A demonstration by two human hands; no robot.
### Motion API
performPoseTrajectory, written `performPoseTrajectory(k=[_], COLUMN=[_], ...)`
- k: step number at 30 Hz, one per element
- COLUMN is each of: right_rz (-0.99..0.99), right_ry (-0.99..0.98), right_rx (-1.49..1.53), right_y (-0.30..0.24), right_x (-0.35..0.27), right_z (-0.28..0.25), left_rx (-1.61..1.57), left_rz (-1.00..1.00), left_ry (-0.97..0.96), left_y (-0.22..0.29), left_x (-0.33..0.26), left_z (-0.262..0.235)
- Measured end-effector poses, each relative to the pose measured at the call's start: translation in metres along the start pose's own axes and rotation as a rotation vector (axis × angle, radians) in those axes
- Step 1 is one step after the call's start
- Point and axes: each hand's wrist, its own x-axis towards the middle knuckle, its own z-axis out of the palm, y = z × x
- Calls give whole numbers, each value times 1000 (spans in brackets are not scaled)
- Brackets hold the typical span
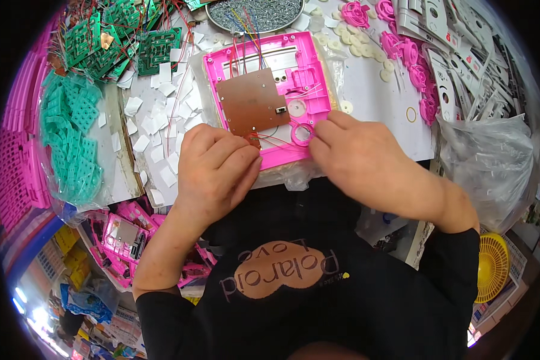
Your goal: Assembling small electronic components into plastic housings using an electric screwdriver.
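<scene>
A bright pink plastic housing (276, 157) lies open-side up in front of me, with a brown circuit board (252, 99) in it. Coloured wires run from the board's far side, and thin red wires cross the near end. My left hand (216, 165) is closed over the housing's near left corner, its fingertips beside a small brown piece (255, 141); what it pinches is hidden. At the near right corner my right hand (366, 144) is closed, its fingertips against a small pink ring (302, 134). A white disc (297, 108) sits just beyond that ring.
Green circuit boards (159, 51) with wires and bagged teal grid pieces (72, 132) lie at the left. White paper squares (156, 123) are scattered beside the housing. A round tray of screws (258, 15) stands behind. Pink coiled parts (417, 75) and white panels (456, 66) lie right.
</scene>
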Motion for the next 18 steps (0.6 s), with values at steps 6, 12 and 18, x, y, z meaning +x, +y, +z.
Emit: performPoseTrajectory(k=[6,12,18], right_rz=[-80,-58,-14], right_ry=[271,399,415], right_rx=[170,283,400], right_y=[38,44,42], right_x=[-33,-35,-30], right_z=[39,56,52], left_rx=[0,27,92], left_rz=[-29,-2,64], left_ry=[-18,-105,-243], left_y=[3,42,37], left_x=[1,19,20], left_z=[2,16,18])
